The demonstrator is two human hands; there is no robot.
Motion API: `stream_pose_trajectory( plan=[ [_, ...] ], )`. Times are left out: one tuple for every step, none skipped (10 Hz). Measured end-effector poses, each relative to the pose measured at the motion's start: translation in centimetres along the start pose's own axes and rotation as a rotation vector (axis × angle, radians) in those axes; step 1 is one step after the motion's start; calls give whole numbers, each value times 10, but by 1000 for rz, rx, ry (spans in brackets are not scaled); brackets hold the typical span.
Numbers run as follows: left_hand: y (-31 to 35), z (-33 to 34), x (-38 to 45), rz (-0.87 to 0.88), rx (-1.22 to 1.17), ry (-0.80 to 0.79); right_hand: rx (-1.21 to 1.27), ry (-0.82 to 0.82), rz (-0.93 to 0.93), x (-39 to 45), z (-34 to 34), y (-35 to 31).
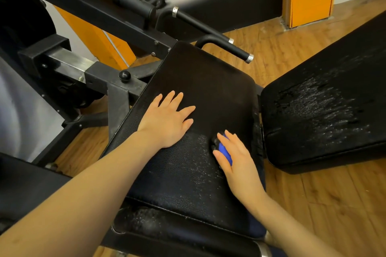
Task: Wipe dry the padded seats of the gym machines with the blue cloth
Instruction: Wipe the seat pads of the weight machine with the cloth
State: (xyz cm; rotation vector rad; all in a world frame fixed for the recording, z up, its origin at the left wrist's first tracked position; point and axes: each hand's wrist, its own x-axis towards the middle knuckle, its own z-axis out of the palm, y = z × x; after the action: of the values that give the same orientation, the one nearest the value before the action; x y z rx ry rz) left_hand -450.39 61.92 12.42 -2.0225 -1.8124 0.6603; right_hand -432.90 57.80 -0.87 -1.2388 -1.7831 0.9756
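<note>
Black padded seat [208, 89], wood floor [292, 190]

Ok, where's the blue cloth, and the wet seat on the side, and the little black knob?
blue cloth [226, 153]: head view, on the blue bit showing under the right hand's fingers.
wet seat [321, 110]: head view, on the patch of droplets.
black knob [125, 75]: head view, on its round top.
</note>
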Motion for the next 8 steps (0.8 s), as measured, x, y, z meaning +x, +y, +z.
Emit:
stream_pose_trajectory(
  plan=[
    [1, 1, 0, -1, 4, -8, 26, -49, -54, -23, -7, 8],
    [1, 0, 0, 0, 14, -8, 34, -57, -68, -23, -6, 12],
    [0, -1, -1, -3, 10, -13, 35, 26, -54, -4, -1, 15],
    [0, -2, -2, -7, 8, -18, 17, 94, 6, 25, 3, 16],
    [1, -1, -1, -7, 12, -15, -15, 143, 49, 49, 4, 14],
    [0, -1, -1, -11, 14, -20, -60, 135, 51, 54, 4, 14],
    [1, -1, 0, -17, 17, -32, -36, 107, 30, 42, 2, 17],
    [2, -1, 0, -9, 11, -27, -11, 79, 7, 23, -1, 20]
  ],
)
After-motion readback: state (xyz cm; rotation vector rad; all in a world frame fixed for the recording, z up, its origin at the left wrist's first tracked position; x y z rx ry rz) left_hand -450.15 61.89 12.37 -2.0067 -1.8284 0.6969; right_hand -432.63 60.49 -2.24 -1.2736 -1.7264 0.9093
